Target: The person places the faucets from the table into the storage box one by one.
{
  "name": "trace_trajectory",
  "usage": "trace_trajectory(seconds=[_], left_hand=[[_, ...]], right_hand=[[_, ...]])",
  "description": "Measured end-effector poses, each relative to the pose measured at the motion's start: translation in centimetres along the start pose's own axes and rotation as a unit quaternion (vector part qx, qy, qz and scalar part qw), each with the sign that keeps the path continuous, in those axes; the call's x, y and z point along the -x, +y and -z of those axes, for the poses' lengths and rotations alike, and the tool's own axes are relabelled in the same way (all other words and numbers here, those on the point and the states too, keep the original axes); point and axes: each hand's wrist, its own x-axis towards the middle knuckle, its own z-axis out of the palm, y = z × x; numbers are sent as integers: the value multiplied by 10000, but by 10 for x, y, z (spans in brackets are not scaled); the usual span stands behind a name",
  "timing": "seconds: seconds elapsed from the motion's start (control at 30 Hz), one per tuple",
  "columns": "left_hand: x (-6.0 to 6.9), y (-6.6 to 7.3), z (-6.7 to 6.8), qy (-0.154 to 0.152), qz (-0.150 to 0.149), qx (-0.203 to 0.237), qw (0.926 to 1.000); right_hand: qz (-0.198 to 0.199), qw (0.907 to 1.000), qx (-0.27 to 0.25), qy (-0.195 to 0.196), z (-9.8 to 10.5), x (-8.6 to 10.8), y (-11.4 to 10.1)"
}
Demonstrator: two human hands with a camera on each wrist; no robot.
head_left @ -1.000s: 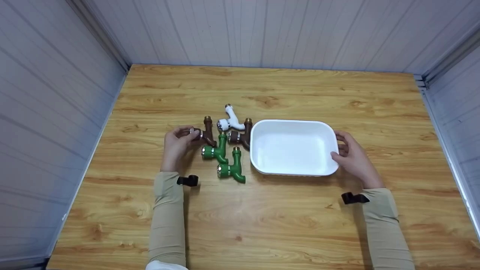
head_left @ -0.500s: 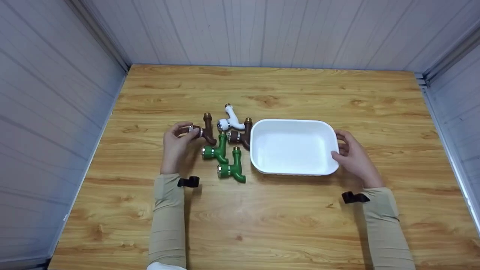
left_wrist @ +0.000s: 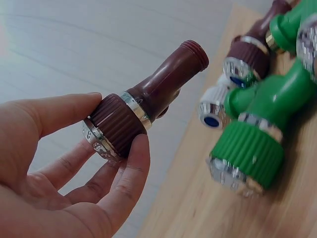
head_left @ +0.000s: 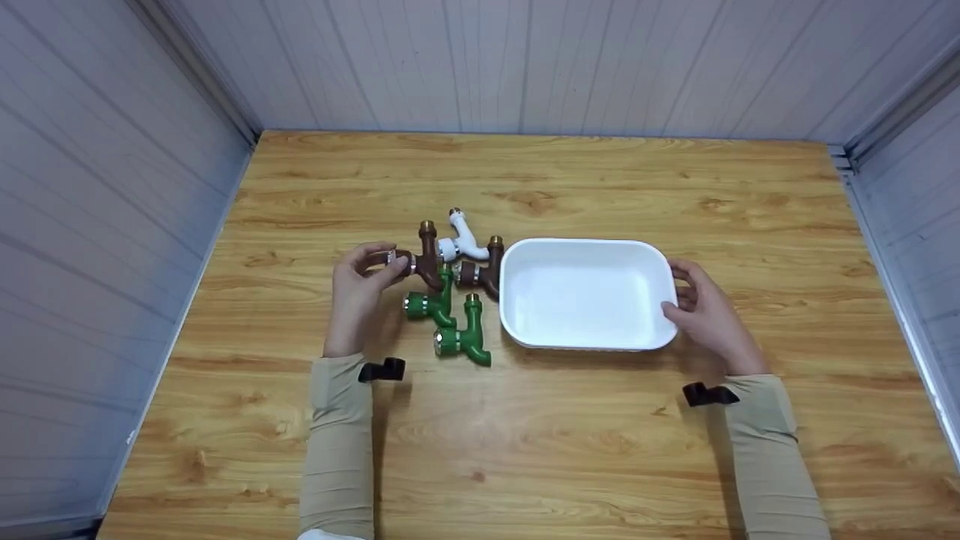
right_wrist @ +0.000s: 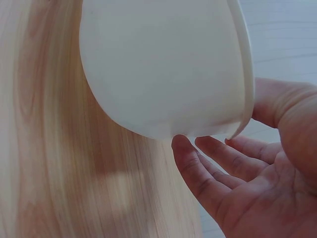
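Left of centre in the head view, a brown tap (head_left: 430, 262) is in the person's left hand (head_left: 358, 292), thumb and fingers pinching its ribbed knob (left_wrist: 115, 121), brass end (head_left: 427, 226) toward the top of the frame. It overlaps the upper green tap (head_left: 441, 304); whether they touch, I can't tell. I'd take it for stiff plastic, fairly light and hardly fragile. Its glossy body might slide in the fingers, so the ribbed knob looks the surest hold. Close by lie a lower green tap (head_left: 472, 339), a white tap (head_left: 465, 241) and another brown tap (head_left: 492, 271), this last right beside the white tub (head_left: 589, 296).

Right of centre, the right hand (head_left: 709, 319) grips that tub, thumb at the rim, fingers against the outer wall. Its smooth floor shows from wall to wall. Light and fairly stiff, I'd guess, and best held by the rim; whether it sits flat on the wooden table (head_left: 570, 442), I can't tell.
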Motion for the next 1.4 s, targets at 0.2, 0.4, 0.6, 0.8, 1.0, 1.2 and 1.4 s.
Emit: trace_trajectory(seconds=[0.2, 0.4, 0.6, 0.8, 1.0, 1.2, 1.4], left_hand=[[8, 4, -13, -128, -3, 31, 9999], [11, 3, -24, -316, -121, 142, 9993], [13, 3, -33, -409, -188, 32, 9990], [20, 5, -42, -609, -82, 87, 9981], [25, 6, -52, -679, -18, -114, 9976], [29, 6, -64, -833, 150, 28, 9964], [35, 5, -77, -1060, 449, 325, 9928]], right_hand=[[-67, 10000, 41, -17, 0, -1, 1], [133, 9997, -197, 25, -2, 1, 0], [303, 9990, -327, 62, -1, 2, -1], [206, 9994, -273, 74, -1, 1, 0], [200, 9996, -162, 82, -1, 1, -1], [198, 9996, -160, 112, -2, 1, 0], [220, 9995, -207, 87, -2, 0, 2]])
